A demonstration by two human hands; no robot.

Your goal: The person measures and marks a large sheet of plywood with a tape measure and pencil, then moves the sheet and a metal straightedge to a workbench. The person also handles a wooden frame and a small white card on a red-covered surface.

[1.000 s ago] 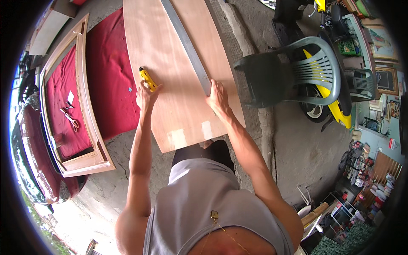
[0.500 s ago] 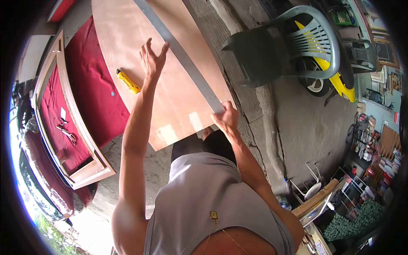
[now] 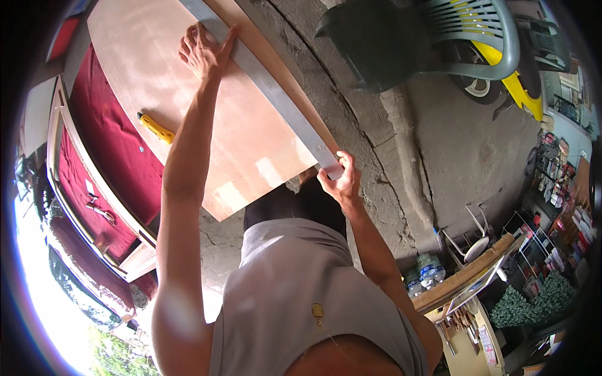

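Note:
A long flat metal straightedge (image 3: 271, 94) lies slantwise across a pale plywood sheet (image 3: 150, 69), close to its right edge. My left hand (image 3: 208, 53) is on the straightedge's far part, thumb at its right side and bent fingers at its left. At the near end, my right hand (image 3: 342, 182) is closed around the bar's tip, beside the sheet's corner. On the plywood, left of my left forearm, rests a yellow utility knife (image 3: 157, 128) with a dark end. Two lighter patches mark the sheet's near edge.
Dark red cloth (image 3: 113, 131) spreads left of the sheet, next to a wooden frame (image 3: 64, 131) with scissors (image 3: 100, 213) inside it. A green plastic chair (image 3: 370, 47) stands to the right on cracked concrete, before a yellow motorcycle (image 3: 520, 91). Bottles (image 3: 429, 269) are at lower right.
My left hand has come down onto the straightedge from just above the sheet. The straightedge sits nearer the plywood's right edge. My view has shifted, so the sheet appears farther left.

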